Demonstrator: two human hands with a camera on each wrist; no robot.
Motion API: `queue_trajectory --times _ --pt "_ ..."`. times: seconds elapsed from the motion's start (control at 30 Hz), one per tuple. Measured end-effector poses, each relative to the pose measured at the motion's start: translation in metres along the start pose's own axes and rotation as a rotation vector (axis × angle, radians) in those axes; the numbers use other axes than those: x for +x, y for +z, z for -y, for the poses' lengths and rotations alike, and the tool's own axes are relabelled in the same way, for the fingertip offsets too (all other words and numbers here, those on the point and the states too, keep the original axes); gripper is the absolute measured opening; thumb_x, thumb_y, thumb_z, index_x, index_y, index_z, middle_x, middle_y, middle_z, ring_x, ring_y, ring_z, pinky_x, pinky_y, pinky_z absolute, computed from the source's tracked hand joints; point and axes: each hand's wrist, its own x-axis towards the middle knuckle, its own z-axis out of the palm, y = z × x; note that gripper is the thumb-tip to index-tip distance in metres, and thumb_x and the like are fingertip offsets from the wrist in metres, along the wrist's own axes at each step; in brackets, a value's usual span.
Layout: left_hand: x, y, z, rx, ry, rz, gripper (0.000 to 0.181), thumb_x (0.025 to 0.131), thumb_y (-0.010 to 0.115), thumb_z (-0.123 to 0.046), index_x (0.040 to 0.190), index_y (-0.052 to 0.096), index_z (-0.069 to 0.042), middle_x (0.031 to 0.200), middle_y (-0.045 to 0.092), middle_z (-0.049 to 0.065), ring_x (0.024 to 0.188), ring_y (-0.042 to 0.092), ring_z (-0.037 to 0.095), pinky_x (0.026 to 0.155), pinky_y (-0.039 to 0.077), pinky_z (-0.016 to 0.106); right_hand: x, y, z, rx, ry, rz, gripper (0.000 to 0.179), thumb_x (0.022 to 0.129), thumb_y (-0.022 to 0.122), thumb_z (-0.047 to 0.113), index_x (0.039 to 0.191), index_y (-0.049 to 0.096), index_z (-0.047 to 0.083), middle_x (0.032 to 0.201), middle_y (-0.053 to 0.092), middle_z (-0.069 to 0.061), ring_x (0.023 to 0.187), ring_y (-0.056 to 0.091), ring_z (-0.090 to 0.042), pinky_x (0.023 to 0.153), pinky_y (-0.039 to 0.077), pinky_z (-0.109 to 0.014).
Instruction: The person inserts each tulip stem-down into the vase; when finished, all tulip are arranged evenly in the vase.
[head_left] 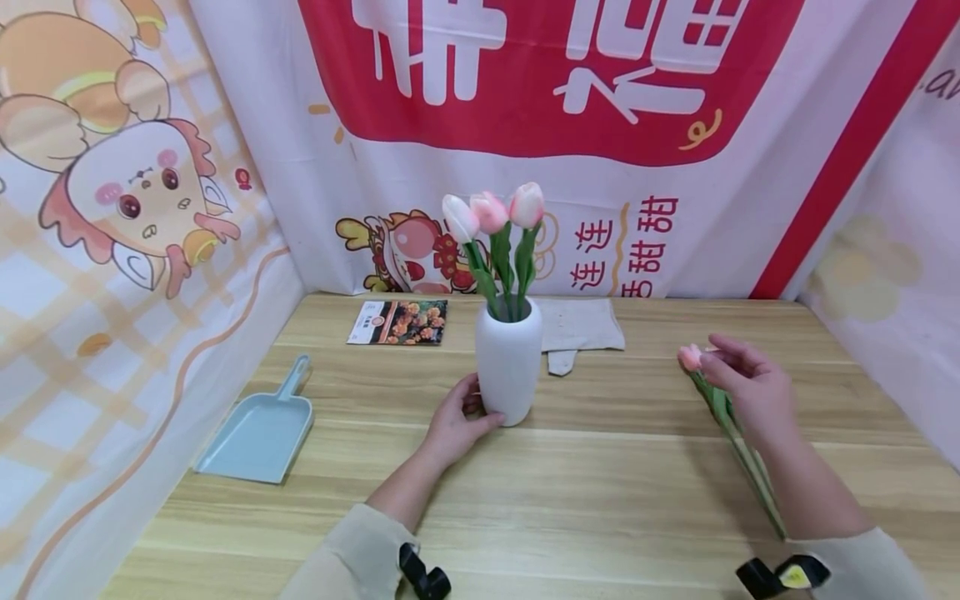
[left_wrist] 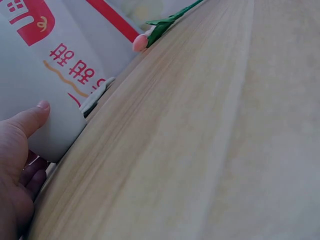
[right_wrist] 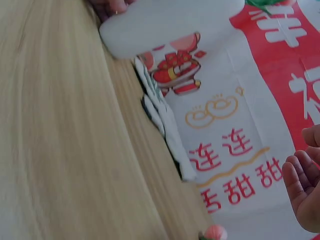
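A white vase (head_left: 508, 362) stands upright on the wooden table, holding three pink-and-white tulips (head_left: 489, 214) with green leaves. My left hand (head_left: 454, 427) grips the vase low down, thumb on the near side and fingers round the left; in the left wrist view the thumb (left_wrist: 37, 117) lies against the white wall. To the right, a single pink tulip (head_left: 722, 408) lies on the table with its stem toward me. Just above its bloom is my right hand (head_left: 753, 390), fingers loosely bent. In the right wrist view that hand (right_wrist: 304, 187) holds nothing, apart from the bloom (right_wrist: 216, 232).
A light blue dustpan (head_left: 258, 437) lies at the left. Behind the vase are a flower-picture packet (head_left: 397, 322) and a folded grey-white cloth item (head_left: 585, 325). Printed fabric (head_left: 675, 242) hangs along the table's back edge, and more fabric (head_left: 135, 333) lines the left side.
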Motion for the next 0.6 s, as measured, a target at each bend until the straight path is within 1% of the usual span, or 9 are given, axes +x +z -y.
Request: queue_trajectory --times 0.07,0.13,0.23,0.3,0.4,0.5,0.6 --pt "0.0 0.0 0.0 -0.001 -0.002 0.002 0.077 0.078 0.083 -0.026 0.144 0.045 -0.015 0.133 0.059 0.012 0.122 0.058 0.03 0.109 0.045 0.047 0.0 -0.012 -0.005 -0.023 -0.008 -0.019 0.029 0.089 0.069 0.005 0.097 0.073 0.033 0.085 0.068 0.017 0.078 0.062 0.005 0.065 0.055 -0.009" --pt "0.0 0.0 0.0 -0.003 -0.005 0.002 0.077 0.078 0.082 -0.025 0.144 0.045 -0.015 0.133 0.059 0.012 0.122 0.058 0.03 0.109 0.045 0.047 -0.001 -0.022 -0.008 -0.005 -0.011 -0.034 0.032 0.089 0.068 0.002 0.095 0.074 0.033 0.084 0.069 0.017 0.078 0.062 0.006 0.064 0.055 -0.009" --pt "0.0 0.0 -0.001 -0.005 -0.006 0.004 0.077 0.078 0.082 -0.025 0.144 0.044 -0.015 0.133 0.059 0.012 0.122 0.057 0.03 0.109 0.045 0.047 -0.005 -0.039 -0.014 -0.024 0.015 -0.053 0.033 0.089 0.069 0.003 0.095 0.074 0.034 0.083 0.068 0.018 0.078 0.061 0.007 0.064 0.054 -0.008" --pt "0.0 0.0 -0.001 -0.003 -0.008 0.005 0.077 0.078 0.082 -0.024 0.144 0.044 -0.015 0.133 0.059 0.011 0.122 0.057 0.03 0.109 0.045 0.047 -0.008 -0.049 -0.017 -0.072 0.032 -0.063 0.032 0.089 0.069 0.005 0.095 0.073 0.036 0.082 0.067 0.02 0.076 0.061 0.008 0.064 0.054 -0.008" --pt "0.0 0.001 -0.001 0.0 -0.009 0.005 0.077 0.078 0.082 -0.024 0.144 0.044 -0.015 0.133 0.059 0.011 0.122 0.057 0.03 0.109 0.045 0.047 -0.012 -0.066 -0.022 -0.158 0.052 -0.052 0.03 0.089 0.07 0.009 0.096 0.071 0.038 0.082 0.067 0.022 0.074 0.061 0.009 0.063 0.053 -0.008" --pt "0.0 0.0 -0.001 0.002 -0.011 0.001 0.077 0.078 0.082 -0.024 0.144 0.044 -0.015 0.133 0.059 0.011 0.122 0.057 0.03 0.109 0.045 0.047 -0.014 -0.079 -0.026 -0.302 0.057 -0.04 0.03 0.091 0.07 0.013 0.097 0.068 0.043 0.082 0.065 0.027 0.074 0.06 0.011 0.062 0.051 -0.007" --pt "0.0 0.0 -0.001 0.002 -0.014 -0.002 0.077 0.078 0.082 -0.024 0.145 0.044 -0.014 0.133 0.059 0.012 0.122 0.057 0.03 0.109 0.045 0.047 -0.018 -0.091 -0.031 -0.453 0.081 -0.036 0.029 0.092 0.069 0.02 0.098 0.063 0.047 0.082 0.062 0.033 0.075 0.057 0.014 0.062 0.049 -0.006"
